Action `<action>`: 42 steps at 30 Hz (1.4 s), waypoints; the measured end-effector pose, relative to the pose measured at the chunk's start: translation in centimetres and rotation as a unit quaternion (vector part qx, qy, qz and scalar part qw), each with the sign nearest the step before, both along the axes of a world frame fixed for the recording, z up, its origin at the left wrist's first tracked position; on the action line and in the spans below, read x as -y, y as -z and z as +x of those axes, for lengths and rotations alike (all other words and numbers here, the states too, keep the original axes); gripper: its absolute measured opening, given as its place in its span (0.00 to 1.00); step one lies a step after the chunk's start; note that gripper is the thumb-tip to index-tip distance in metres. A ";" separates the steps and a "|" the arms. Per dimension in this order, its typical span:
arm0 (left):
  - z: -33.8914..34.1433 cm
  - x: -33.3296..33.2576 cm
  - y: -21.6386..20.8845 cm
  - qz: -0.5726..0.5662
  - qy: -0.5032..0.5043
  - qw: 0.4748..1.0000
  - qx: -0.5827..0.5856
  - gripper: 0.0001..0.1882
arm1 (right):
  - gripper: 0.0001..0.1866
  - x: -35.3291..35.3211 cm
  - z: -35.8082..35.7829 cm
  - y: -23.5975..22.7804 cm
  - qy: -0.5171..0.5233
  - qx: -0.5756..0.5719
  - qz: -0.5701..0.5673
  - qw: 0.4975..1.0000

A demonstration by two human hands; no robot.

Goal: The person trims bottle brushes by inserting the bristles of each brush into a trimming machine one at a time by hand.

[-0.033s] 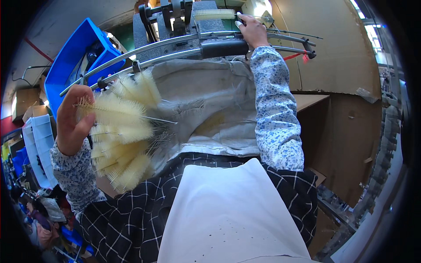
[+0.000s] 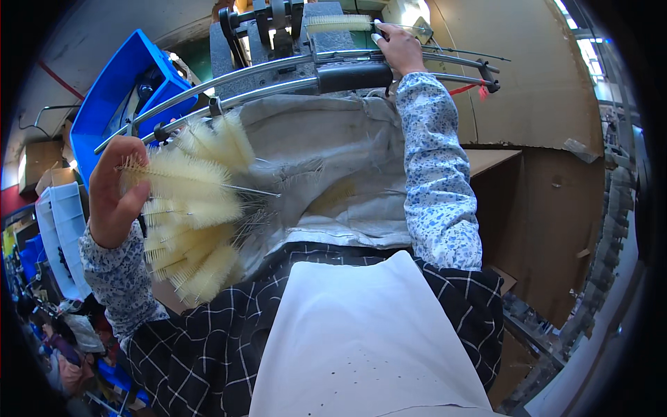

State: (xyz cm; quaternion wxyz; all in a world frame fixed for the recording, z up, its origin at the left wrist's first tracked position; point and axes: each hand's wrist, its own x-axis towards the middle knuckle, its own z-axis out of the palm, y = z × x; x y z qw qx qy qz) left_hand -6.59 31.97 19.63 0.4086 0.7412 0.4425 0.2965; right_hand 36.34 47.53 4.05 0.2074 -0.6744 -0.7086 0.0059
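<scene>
Left hand (image 2: 114, 194) pinches a cream brush (image 2: 187, 179), its wire stem (image 2: 253, 190) pointing right

From where I stand, thumb and fingers close on its bristled end; the long axis runs rightward, tipping slightly toward the body, beside similar brushes (image 2: 201, 267) left of the grey cloth (image 2: 313, 128); the right hand (image 2: 401, 52), well ahead, curls nearest a slim brush (image 2: 340, 23) beyond the metal rails (image 2: 274, 67), its grip unclear to me

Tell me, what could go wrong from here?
The cream, bristly, wire-stemmed brush in the left hand might snag on the heaped cream bristle brushes crowded beside it. The right hand is close to the black cylinder along silver metal rods; its fingers could be pinched if that shifts.
</scene>
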 end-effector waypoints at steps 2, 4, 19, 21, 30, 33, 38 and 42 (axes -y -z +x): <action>-0.1 0.1 -0.2 -0.005 -0.010 1.000 -0.011 0.17 | 0.17 -0.4 0.3 -0.4 0.009 0.023 -0.056 0.998; -0.1 0.1 -0.1 0.000 -0.012 1.000 -0.012 0.16 | 0.16 -1.3 1.2 -0.6 0.008 0.034 -0.019 0.999; -0.2 -0.7 0.7 0.032 0.000 0.999 -0.002 0.19 | 0.08 5.0 6.6 -6.8 -0.032 0.040 0.087 0.995; -0.2 0.0 -0.5 0.019 -0.039 0.999 -0.007 0.18 | 0.08 6.1 6.0 -8.1 -0.050 0.055 0.157 0.985; 1.3 -1.1 -0.6 0.042 -0.001 0.999 -0.012 0.17 | 0.06 11.2 4.6 -12.6 -0.011 -0.037 0.111 0.993; 1.3 -1.1 -0.9 0.042 0.001 0.999 -0.008 0.17 | 0.06 11.5 4.2 -13.1 -0.018 -0.073 0.114 0.991; 1.4 -0.6 -1.5 0.033 0.004 0.999 -0.001 0.16 | 0.06 11.9 3.2 -14.3 -0.037 -0.089 0.122 0.988; 2.9 -0.3 -0.2 -0.063 0.040 0.997 0.033 0.16 | 0.08 12.6 2.4 -13.8 -0.047 -0.156 0.067 0.984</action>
